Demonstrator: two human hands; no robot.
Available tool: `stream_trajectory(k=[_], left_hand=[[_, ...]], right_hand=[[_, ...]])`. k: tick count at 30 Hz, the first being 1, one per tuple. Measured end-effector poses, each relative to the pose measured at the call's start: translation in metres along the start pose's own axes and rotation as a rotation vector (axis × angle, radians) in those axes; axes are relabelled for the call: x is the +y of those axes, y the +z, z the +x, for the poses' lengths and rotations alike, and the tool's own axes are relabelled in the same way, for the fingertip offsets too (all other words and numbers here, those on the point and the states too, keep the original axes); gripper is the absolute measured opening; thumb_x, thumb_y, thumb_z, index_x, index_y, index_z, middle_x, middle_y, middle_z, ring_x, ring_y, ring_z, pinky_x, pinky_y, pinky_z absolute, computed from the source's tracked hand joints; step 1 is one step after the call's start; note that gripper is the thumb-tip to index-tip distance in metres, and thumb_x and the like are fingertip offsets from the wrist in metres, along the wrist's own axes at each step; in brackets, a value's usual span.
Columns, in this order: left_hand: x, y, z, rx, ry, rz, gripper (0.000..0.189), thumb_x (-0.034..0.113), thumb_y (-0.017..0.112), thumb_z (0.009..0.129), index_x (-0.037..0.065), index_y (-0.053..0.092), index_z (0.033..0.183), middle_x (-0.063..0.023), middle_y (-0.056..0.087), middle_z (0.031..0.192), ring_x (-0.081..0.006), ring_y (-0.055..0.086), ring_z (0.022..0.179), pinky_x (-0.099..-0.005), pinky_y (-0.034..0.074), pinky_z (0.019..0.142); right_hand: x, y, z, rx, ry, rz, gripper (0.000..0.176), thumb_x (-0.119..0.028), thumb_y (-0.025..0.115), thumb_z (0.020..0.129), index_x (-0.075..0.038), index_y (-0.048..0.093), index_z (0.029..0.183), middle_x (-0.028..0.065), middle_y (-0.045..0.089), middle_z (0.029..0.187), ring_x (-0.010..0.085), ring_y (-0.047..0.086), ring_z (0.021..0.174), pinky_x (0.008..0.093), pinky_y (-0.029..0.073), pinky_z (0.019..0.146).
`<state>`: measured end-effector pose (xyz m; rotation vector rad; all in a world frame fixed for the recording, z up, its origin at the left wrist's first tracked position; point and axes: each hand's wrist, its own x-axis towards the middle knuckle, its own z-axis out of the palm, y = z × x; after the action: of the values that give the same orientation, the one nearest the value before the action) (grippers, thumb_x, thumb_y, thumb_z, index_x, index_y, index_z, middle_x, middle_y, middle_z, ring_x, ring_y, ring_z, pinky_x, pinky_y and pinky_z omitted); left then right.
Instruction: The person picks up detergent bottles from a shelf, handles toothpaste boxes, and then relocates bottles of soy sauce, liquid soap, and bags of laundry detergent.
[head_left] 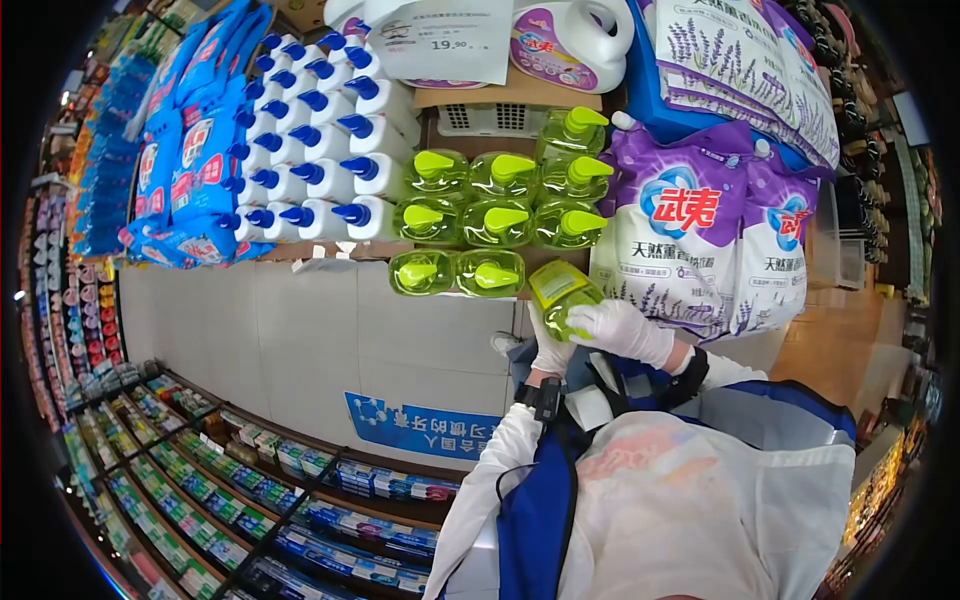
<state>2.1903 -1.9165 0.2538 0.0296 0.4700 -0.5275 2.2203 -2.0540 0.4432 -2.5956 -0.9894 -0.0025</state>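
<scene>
The purple-and-white bags (pixel 690 225) bulge close to the space where the hands work; a sleeve or knuckle catching their slack film could drag one askew, I judge. Next in size, the block of green bottles (pixel 490 225) is packed nearly side by side, so a bump from a swinging base could tip or shove the front ones, and their protruding pump heads (pixel 497 275) could snag a cuff. The single held bottle (pixel 560 283) is tilted, its yellow label facing up, just beside the front row and near the bags; smooth plastic against slick gloves could let it slip towards the grey floor (pixel 230 330), chiefly if one hand eased off too soon. It lies between the two hands: the right hand (pixel 615 330) comes over its lower right part, fingers (pixel 588 318) curled and pressing on the side, while the left hand (pixel 552 350) supports it from the lower left. The left fingers are mostly hidden behind the bottle, so how tightly they close cannot be told. Nor can its pump end be made out under the gloves.
</scene>
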Motion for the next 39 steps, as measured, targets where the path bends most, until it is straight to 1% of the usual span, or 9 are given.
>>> stream_trajectory(k=[12,13,17,20,23,27,32,34,39], left_hand=[[0.039,0.041,0.024,-0.030,-0.140,0.059,0.063,0.057,0.037,0.097,0.007,0.050,0.134,-0.0153,0.058,0.129,-0.0332,0.055,0.116,-0.0491,0.043,0.103],[0.037,0.059,0.023,0.253,-0.114,0.114,0.064,0.057,0.037,0.097,0.007,0.050,0.134,-0.0157,0.056,0.131,-0.0337,0.053,0.119,-0.0512,0.043,0.102],[0.048,0.075,0.033,0.377,-0.202,-0.049,0.066,0.059,0.035,0.096,0.009,0.044,0.138,-0.0150,0.052,0.135,-0.0337,0.051,0.122,-0.0517,0.041,0.105],[0.054,0.049,0.041,0.018,-0.282,-0.103,0.064,0.058,0.035,0.096,0.010,0.042,0.138,-0.0151,0.050,0.135,-0.0333,0.050,0.123,-0.0530,0.040,0.105],[0.066,0.013,0.057,0.006,-0.394,-0.360,0.062,0.057,0.035,0.096,0.010,0.043,0.137,-0.0142,0.049,0.137,-0.0323,0.050,0.124,-0.0541,0.040,0.105],[0.069,0.020,0.046,0.095,-0.346,-0.010,0.062,0.058,0.037,0.095,0.011,0.045,0.134,-0.0102,0.054,0.131,-0.0271,0.053,0.121,-0.0487,0.042,0.105],[0.077,0.045,0.015,-0.073,0.134,1.251,0.061,0.056,0.048,0.093,0.012,0.046,0.136,-0.0116,0.055,0.133,-0.0283,0.055,0.119,-0.0444,0.043,0.102],[0.093,0.046,0.008,0.266,-0.340,0.504,0.057,0.046,0.054,0.094,0.010,0.044,0.138,-0.0129,0.054,0.135,-0.0267,0.055,0.121,-0.0397,0.044,0.101],[0.137,0.016,-0.032,0.072,-0.148,0.766,0.056,0.030,0.048,0.099,-0.003,0.036,0.142,-0.0183,0.046,0.143,-0.0284,0.050,0.126,-0.0387,0.038,0.107]], right_hand=[[0.018,-0.006,0.023,0.199,0.103,0.066,0.026,-0.031,0.069,0.083,-0.009,0.062,0.095,0.0052,0.063,0.088,0.0221,0.063,0.064,0.0331,0.051,0.057],[0.023,-0.004,0.027,0.230,0.115,0.073,0.026,-0.032,0.069,0.083,-0.009,0.062,0.094,0.0053,0.063,0.088,0.0221,0.063,0.065,0.0331,0.051,0.057],[0.033,-0.005,0.044,0.227,0.155,0.091,0.027,-0.034,0.068,0.084,-0.010,0.062,0.094,0.0052,0.062,0.085,0.0227,0.064,0.066,0.0333,0.051,0.057],[0.035,-0.007,0.055,0.211,0.192,0.117,0.026,-0.034,0.068,0.084,-0.010,0.062,0.092,0.0057,0.062,0.080,0.0241,0.064,0.064,0.0343,0.051,0.055],[0.033,-0.001,0.065,0.147,0.216,0.124,0.022,-0.032,0.069,0.084,-0.011,0.063,0.088,0.0068,0.062,0.077,0.0263,0.063,0.062,0.0360,0.051,0.054],[0.027,-0.001,0.074,0.049,0.245,0.062,0.021,-0.033,0.065,0.085,-0.012,0.063,0.086,0.0073,0.062,0.076,0.0269,0.063,0.062,0.0370,0.050,0.053],[0.018,-0.029,0.080,-0.032,0.275,0.084,0.038,-0.045,0.065,0.083,-0.009,0.064,0.092,0.0094,0.063,0.083,0.0277,0.065,0.071,0.0376,0.052,0.063],[0.017,-0.035,0.080,0.069,0.310,0.070,0.045,-0.051,0.066,0.081,-0.009,0.066,0.098,0.0116,0.066,0.090,0.0297,0.065,0.081,0.0389,0.052,0.072],[0.012,-0.032,0.061,0.381,0.545,0.187,0.039,-0.044,0.057,0.091,-0.007,0.065,0.100,0.0147,0.066,0.094,0.0348,0.063,0.088,0.0428,0.049,0.078]])
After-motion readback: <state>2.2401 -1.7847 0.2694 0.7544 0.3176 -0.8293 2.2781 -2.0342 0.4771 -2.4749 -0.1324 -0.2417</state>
